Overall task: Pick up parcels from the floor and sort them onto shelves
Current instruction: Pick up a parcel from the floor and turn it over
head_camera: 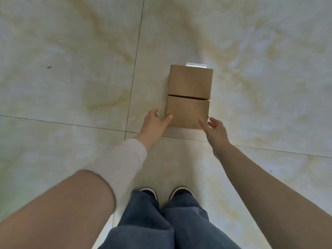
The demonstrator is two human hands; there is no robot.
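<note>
Head view is showing, nearest, blue jeans (161, 221) and two dark shoes (181, 192) with white toes standing on the pale marbled tile floor (71, 78). Both bare forearms are reaching forward and down, a pale sleeve (124, 168) lying bunched along the left one. Farther out, the left hand (153, 124) is spreading open, its thumb touching the near left corner of the cardboard parcel (188, 96), fingers alongside that edge. On the other side, the right hand (214, 129) is also spreading open, fingertips at the near right corner; neither is gripping anything. Beyond them, the brown parcel is sitting on the floor just past a dark grout line, a slit crossing its top face and clear tape (195, 64) glinting at its far edge.
</note>
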